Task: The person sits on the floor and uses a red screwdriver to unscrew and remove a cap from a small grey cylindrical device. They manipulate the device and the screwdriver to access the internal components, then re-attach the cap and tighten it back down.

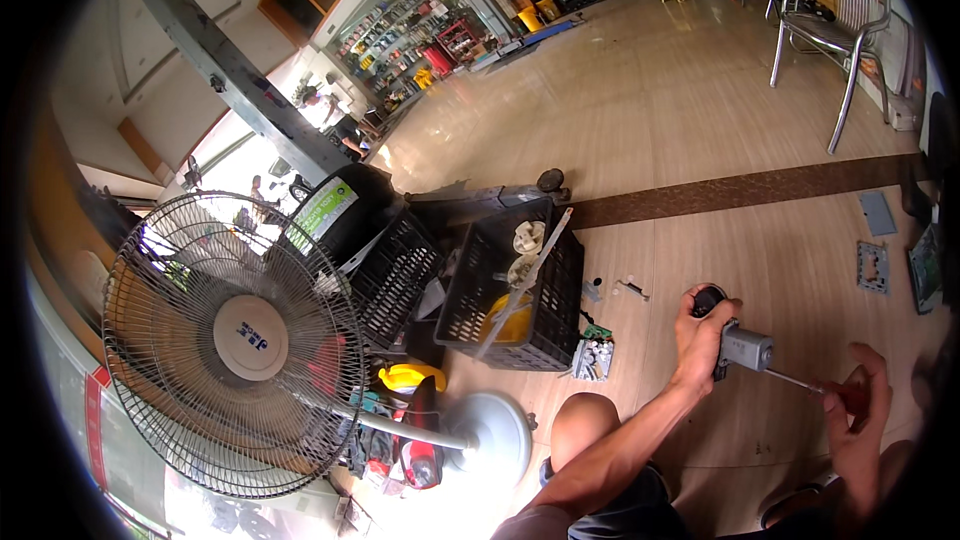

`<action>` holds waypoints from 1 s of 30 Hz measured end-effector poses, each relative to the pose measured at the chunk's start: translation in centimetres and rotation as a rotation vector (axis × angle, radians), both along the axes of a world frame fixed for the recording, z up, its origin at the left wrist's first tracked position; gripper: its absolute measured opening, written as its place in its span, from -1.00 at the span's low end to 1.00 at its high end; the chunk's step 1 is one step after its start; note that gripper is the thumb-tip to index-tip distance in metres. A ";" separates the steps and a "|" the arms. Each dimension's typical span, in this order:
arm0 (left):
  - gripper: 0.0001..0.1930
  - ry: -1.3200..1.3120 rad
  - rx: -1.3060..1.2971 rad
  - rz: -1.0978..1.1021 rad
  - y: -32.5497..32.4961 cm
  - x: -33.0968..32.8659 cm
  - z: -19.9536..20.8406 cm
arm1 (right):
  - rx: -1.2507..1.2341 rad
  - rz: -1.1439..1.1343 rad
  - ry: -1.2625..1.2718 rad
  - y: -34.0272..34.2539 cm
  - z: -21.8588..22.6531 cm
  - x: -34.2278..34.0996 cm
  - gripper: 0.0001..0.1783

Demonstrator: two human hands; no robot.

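My left hand (694, 345) is closed around a small motor assembly, with a silver-grey motor can (750, 349) sticking out to the right and a round black part (709, 300) at its top. A screwdriver (798, 379) with a thin metal shaft and red handle lies in the fingers of my right hand (858, 430). Its shaft reaches the right end of the motor can; the exact contact of the tip is too small to tell. Both hands are above the tiled floor, in front of my bent knees.
A standing fan (250, 338) with a round base (490, 440) is at left. Black plastic crates (567, 285) hold pale and yellow parts. Loose boards and metal pieces (593, 358) lie beside them. Grey plates (873, 268) lie at right; a metal chair (840, 25) stands farther back.
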State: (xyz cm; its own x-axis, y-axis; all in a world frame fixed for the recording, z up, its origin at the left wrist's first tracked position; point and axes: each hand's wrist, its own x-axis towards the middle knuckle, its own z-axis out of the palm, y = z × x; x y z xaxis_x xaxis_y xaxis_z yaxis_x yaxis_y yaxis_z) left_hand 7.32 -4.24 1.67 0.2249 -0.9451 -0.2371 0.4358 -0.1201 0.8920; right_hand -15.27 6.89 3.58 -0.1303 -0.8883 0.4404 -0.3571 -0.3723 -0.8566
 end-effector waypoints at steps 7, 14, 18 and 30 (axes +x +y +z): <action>-0.52 0.031 -0.012 0.024 0.7 0.2 0.2 | 0.522 0.177 -0.198 1.0 4.1 -0.7 -0.63; -0.56 -0.012 -0.046 0.033 1.0 1.0 0.3 | 0.174 0.040 -0.074 1.2 -0.2 0.6 -0.69; -0.54 -0.038 -0.096 0.052 0.6 0.3 1.5 | 0.079 0.054 0.168 1.3 1.4 -1.3 -0.73; -0.57 0.015 0.002 0.030 -0.5 0.4 -0.2 | 0.027 0.207 0.242 -0.8 4.4 -1.3 -0.58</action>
